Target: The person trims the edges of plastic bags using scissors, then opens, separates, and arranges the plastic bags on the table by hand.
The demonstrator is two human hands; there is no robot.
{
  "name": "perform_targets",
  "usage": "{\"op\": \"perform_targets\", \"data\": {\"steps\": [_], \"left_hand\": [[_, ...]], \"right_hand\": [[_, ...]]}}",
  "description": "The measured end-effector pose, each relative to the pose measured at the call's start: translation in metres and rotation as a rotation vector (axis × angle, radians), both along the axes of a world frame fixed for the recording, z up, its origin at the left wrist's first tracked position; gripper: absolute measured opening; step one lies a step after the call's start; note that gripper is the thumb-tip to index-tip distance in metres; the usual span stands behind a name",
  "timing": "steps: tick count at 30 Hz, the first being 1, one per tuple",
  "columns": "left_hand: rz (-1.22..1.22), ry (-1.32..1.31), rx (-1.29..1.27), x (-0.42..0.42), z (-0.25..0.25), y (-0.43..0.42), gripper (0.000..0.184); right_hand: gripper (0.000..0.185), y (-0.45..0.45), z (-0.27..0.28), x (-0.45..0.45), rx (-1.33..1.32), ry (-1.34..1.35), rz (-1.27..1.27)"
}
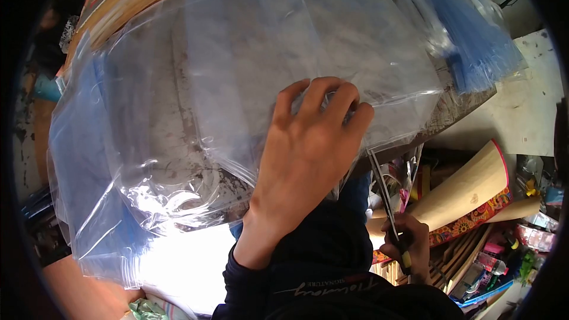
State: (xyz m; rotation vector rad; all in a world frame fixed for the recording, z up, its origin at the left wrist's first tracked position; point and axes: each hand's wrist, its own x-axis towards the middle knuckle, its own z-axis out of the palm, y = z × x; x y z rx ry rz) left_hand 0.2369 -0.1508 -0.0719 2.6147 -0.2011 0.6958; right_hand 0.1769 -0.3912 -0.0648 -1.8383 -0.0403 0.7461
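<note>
A wide clear plastic sheet (249,65), with overlapping bluish layers, lies over the worn work surface and bunches into folds near me. My left hand (314,142) is back-up on its near part, fingers bent and curled onto the plastic, thumb hidden beneath. In my right hand (412,246), lower right, is a pair of scissors (383,189), seen nearly edge-on with a dark and yellow handle. The long blades point up and away, their tip at the sheet's near edge, right of my left hand. Whether the tip touches the plastic, I cannot tell.
A stack of blue clear plastic (474,41) lies at the upper right. More bluish plastic (89,172) hangs over the left side. Below the surface at right are a rolled tan mat (462,192) with a red edge and a cluttered pile of small items (498,261).
</note>
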Motion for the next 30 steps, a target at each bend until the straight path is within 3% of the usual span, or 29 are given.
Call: {"op": "perform_targets", "data": {"steps": [26,30], "left_hand": [[-0.015,-0.044,-0.008,0.0,-0.004,0.0,0.007],[-0.019,-0.037,-0.023,0.0,-0.003,0.0,0.007]], "right_hand": [[0.038,0.011,-0.005,-0.002,-0.313,-0.343,-0.002],[0.038,0.025,0.001,0.002,-0.468,-0.55,0.016]]}}
